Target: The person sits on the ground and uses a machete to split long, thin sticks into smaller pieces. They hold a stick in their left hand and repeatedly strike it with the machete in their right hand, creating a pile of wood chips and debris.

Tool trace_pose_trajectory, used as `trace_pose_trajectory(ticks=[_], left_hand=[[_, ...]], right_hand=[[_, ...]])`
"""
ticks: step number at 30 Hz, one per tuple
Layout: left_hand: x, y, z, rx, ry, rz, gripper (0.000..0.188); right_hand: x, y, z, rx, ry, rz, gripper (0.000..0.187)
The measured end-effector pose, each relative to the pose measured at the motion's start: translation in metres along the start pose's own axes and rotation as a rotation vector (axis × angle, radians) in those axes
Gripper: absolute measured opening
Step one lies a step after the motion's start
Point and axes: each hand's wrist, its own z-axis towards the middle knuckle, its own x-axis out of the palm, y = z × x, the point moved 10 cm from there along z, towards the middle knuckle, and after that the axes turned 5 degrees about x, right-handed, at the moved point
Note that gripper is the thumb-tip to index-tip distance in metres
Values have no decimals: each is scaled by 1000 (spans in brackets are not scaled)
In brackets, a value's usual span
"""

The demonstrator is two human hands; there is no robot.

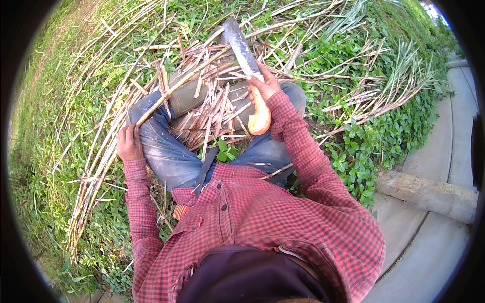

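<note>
My right hand [265, 83] grips a machete [241, 48] near where its worn grey blade meets a curved orange-brown wooden handle [259, 118]. The blade points up and away from me, above the far end of a stalk. That long yellowish cane stalk [177, 87] runs slantwise over my left knee, its near end pinched in my left hand [130, 143]. The left fingers are closed beside the knee. Between my bent legs lies a heap of split, dry cane husks [214, 111].
Long cane stalks [96, 171] lie along the grass at my left. Cut green-topped leaves [404, 83] and dry strips spread over the plants at far right. Concrete slabs [427, 136] with a raised beam [429, 194] stand on the right. A dark strap [204, 169] hangs by my lap.
</note>
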Motion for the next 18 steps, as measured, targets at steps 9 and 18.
trace_pose_trajectory(ticks=[9, 18], left_hand=[[12, 59, -35, -63, 350, 125, 23], [19, 62, -29, -131, 509, 52, 30]], right_hand=[[-131, 46, 55, 1, -374, -77, 76], [33, -5, -22, 218, 235, -341, 70]])
